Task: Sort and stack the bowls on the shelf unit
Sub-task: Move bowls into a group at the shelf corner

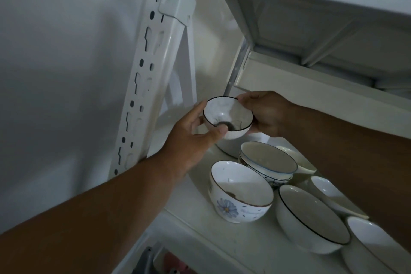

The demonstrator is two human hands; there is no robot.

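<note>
Sorting barely begun: one small bowl lifted, most bowls loose on the shelf.

Nearest, black-rimmed white bowls [311, 218] and a daisy-printed bowl [240, 191] sit singly on the shelf [200, 240], unstacked; just behind them a blue-rimmed bowl [268, 161] looks nested in another, the only stack visible. Beyond, the left hand [191, 140] and right hand [264, 113] close on opposite sides of a small black-rimmed bowl [228, 117], held above a large white bowl partly hidden beneath. Most of the matching and stacking appears left to do.
</note>
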